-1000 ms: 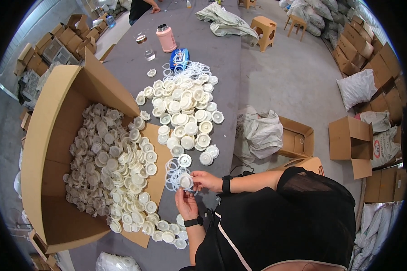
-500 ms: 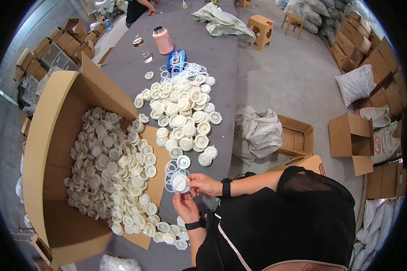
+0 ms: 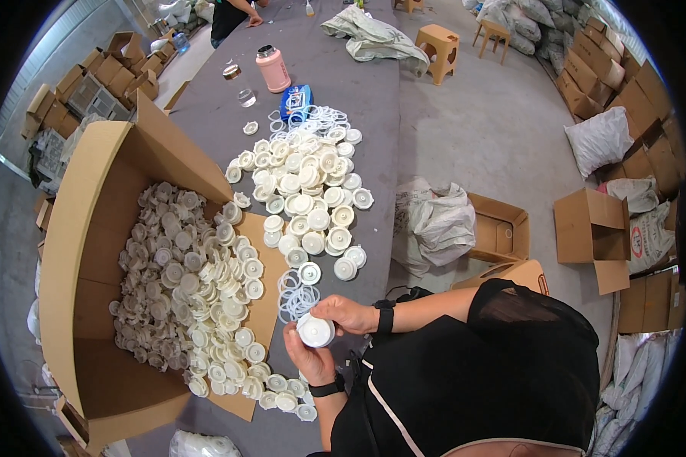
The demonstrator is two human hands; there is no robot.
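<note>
A round white plastic cap point(image 3: 315, 330) is held between my two hands over the grey table point(image 3: 206, 103). My left hand point(image 3: 312, 358) grips its left and near edge, and my right hand point(image 3: 344, 313) pinches its right edge from above. Just beyond the hands lies a small heap of translucent rings point(image 3: 297, 295). Farther off, a pile of similar white caps point(image 3: 305, 175) spreads across the table, with more rings point(image 3: 329, 117) at its far end. To my left, a large tipped cardboard box point(image 3: 99, 289) spills many caps point(image 3: 183, 274) onto its flap.
Beyond the pile stand a blue packet point(image 3: 296, 103), a pink bottle point(image 3: 273, 68) and a clear jar point(image 3: 245, 97). A crumpled sack point(image 3: 375, 34) lies on the table's far part. Right of the table are a sack point(image 3: 438, 225), an open carton point(image 3: 499, 228) and a stool point(image 3: 438, 53). Another person point(image 3: 232, 17) is at the far end.
Both hands have drawn the cap a little nearer to me, away from the small ring heap, which now shows more fully. The cap's face is now turned more upward.
</note>
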